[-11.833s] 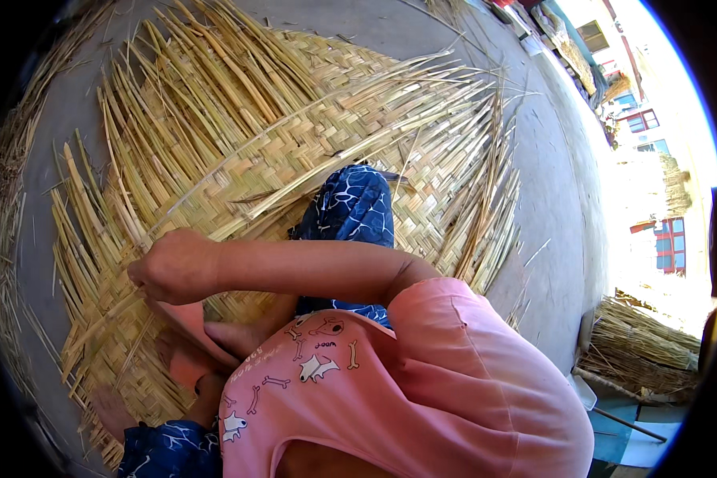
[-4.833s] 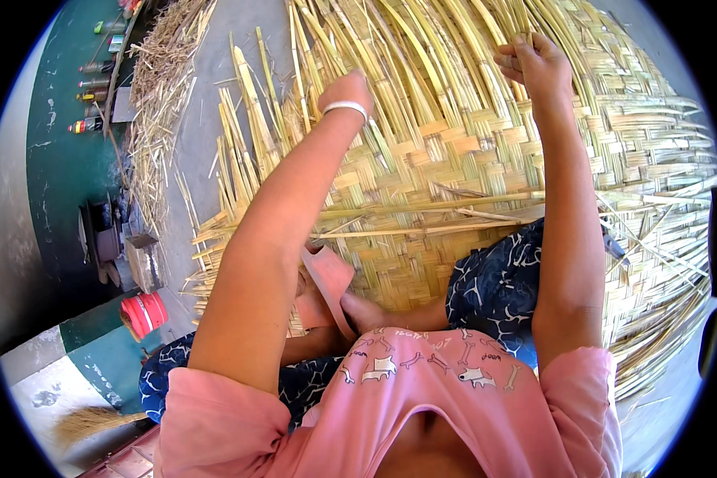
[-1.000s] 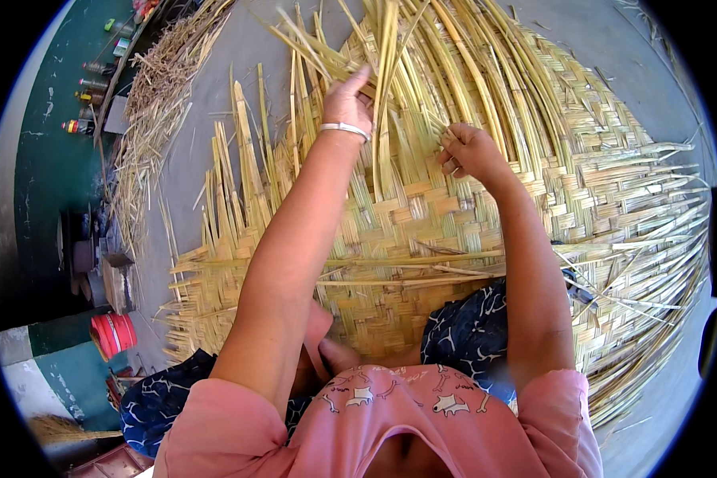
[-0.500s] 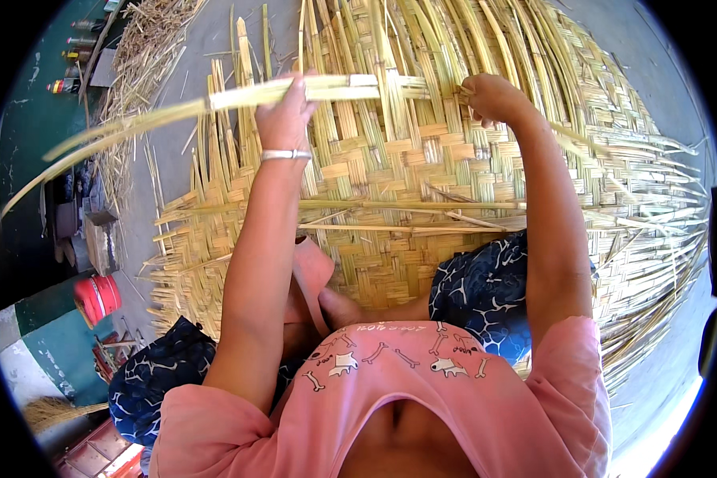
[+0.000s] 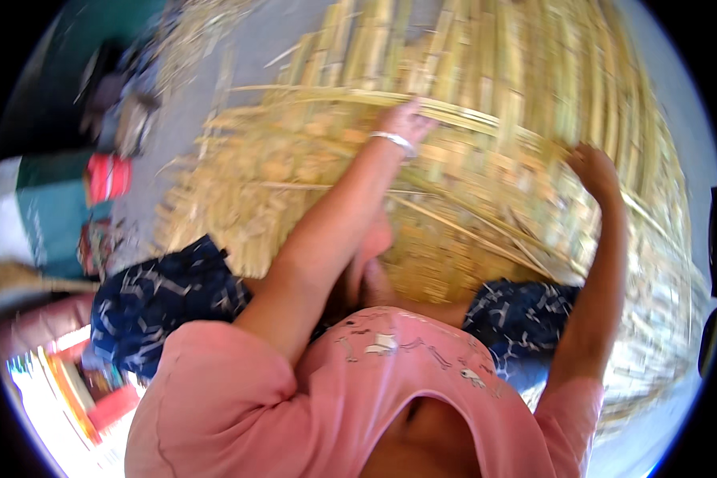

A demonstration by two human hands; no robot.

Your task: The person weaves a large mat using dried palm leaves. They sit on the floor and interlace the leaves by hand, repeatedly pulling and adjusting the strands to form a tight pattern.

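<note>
Now the long split strip [image 5: 466,118] lay across the mat's stalks [image 5: 518,60], whereas half a second before its end stuck out left beyond the left hand [image 5: 405,127]. That hand rested mostly open on it; the right hand [image 5: 593,169] was curled at its right end, grip lost in blur. Loose canes [image 5: 474,237] crossed the woven mat [image 5: 430,279] nearer the body, a red container [image 5: 109,178] standing well left of both hands

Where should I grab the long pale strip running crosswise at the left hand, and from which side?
Probably pinch the long pale strip by its left end, coming from the left: that end appears to jut over grey floor, away from the left hand.
</note>
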